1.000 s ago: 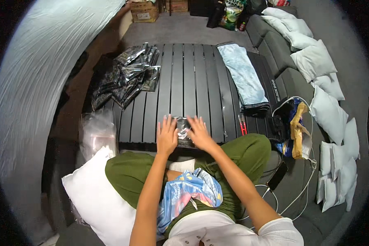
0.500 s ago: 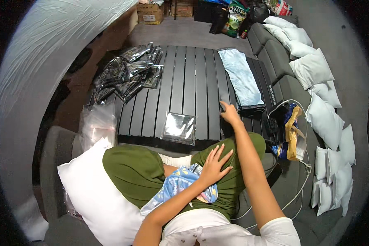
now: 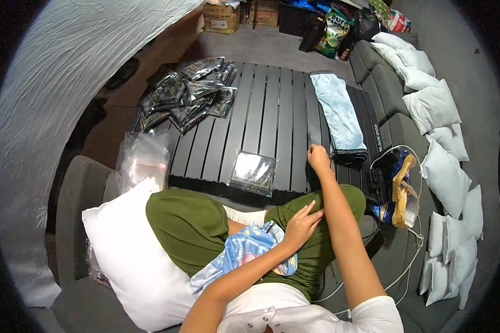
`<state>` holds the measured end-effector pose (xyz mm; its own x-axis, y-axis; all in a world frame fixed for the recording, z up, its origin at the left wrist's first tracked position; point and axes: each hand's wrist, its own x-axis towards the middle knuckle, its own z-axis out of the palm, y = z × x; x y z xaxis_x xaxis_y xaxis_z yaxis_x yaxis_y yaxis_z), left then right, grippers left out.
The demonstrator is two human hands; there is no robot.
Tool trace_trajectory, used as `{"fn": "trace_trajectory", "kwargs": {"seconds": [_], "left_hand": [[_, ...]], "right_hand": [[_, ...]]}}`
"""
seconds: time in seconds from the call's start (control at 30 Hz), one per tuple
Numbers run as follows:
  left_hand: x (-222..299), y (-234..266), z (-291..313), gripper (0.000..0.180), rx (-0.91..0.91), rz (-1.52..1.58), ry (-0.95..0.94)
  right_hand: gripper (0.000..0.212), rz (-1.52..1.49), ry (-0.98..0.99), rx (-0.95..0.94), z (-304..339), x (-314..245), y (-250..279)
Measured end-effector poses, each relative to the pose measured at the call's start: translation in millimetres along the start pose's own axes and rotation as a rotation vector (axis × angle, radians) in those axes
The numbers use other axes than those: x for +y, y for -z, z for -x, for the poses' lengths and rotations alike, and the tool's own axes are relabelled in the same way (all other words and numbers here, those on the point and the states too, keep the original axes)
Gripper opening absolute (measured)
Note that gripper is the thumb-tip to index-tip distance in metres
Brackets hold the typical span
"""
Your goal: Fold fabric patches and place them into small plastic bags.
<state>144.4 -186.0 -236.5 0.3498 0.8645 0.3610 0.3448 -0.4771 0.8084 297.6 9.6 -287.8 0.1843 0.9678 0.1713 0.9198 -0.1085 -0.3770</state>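
Note:
My right hand (image 3: 318, 159) is closed at the right part of the dark slatted table (image 3: 266, 119). Its fingers curl inward, and whatever they hold, if anything, is hidden. Beyond it, to the right, lies a folded stack of light-blue cloth (image 3: 339, 114) with dark edges. My left hand (image 3: 304, 225) rests with stretched fingers on my green-trousered thigh, holding nothing. A blue patterned cloth (image 3: 244, 250) lies bunched in my lap, under my left forearm. One flat black item in a clear plastic packet (image 3: 253, 173) sits near the table's front edge.
Black items in clear packets (image 3: 191, 94) are piled at the table's far left. Clear plastic bags (image 3: 143, 161) stand by its near left corner. A white pillow (image 3: 130, 258) is at my left. Pale cushions (image 3: 444, 169) line the grey sofa. White cables (image 3: 419, 238) trail beside a yellow-and-blue bag (image 3: 403, 191).
The fingers of my right hand have gone from pointing outward to curled in. My left hand's fingers have drawn closer together on the thigh. The whole view has shifted slightly.

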Motion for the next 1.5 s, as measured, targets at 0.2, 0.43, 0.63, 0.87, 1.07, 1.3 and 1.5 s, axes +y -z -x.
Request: {"fn": "trace_trajectory", "kwargs": {"seconds": [0.2,0.43,0.63,0.87,1.07,1.3,1.5], "left_hand": [[-2,12,2,0.025,-0.015,0.140,-0.043],[9,14,-4,0.022,0.039,0.116,-0.083],[-13,21,-4,0.017,0.043,0.128,-0.072],[-76,61,13,0.011,-0.013,-0.179,-0.025],[-140,86,30,0.019,-0.271,-0.522,0.582],[-173,76,2,0.019,-0.045,-0.257,0.754],[-171,73,14,0.020,0.056,-0.120,0.873]], "right_hand": [[0.018,-0.002,-0.068,-0.139,-4,6,5],[0.023,-0.252,-0.170,-0.204,4,-13,37],[0.041,0.318,-0.159,-0.695,31,-25,59],[0.041,0.444,-0.054,-0.780,42,-42,46],[0.019,-0.368,0.406,-1.346,59,-71,58],[0.021,-0.331,0.520,-0.979,119,-90,-26],[0.024,0.242,0.214,-0.905,130,-109,-40]]}}
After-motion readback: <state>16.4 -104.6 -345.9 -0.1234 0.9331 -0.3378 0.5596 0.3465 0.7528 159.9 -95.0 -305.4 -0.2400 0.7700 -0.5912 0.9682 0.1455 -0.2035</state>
